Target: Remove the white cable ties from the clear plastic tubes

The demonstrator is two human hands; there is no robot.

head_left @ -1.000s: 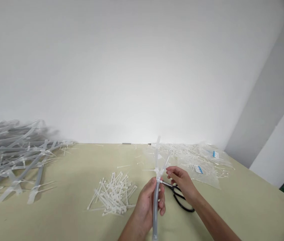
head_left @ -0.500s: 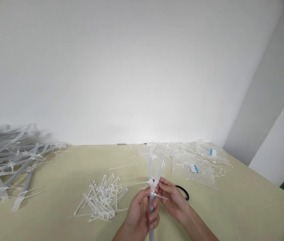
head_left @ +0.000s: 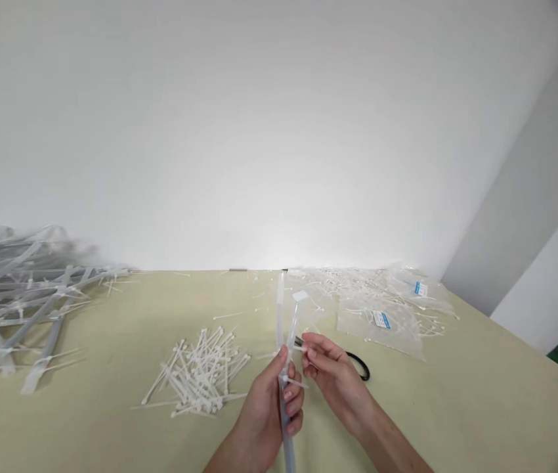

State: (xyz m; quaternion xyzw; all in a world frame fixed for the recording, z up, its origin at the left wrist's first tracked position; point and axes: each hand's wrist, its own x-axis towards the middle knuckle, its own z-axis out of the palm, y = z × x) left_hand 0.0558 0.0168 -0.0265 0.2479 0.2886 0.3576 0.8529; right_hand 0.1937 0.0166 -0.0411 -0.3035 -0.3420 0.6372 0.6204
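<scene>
One tube (head_left: 287,443) points fork-first away from me, clamped lengthwise in my left fingers (head_left: 293,406); right fingers (head_left: 325,362) pinch a cable tie (head_left: 299,348) alongside.

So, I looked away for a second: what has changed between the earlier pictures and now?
The left hand still grips the grey tube, but its thumb has moved up over the fork. The right hand has moved left and nearer the wearer, fingertips now on a white cable tie, covering more of the scissors. The cable tie pile and plastic bags stayed put.
</scene>
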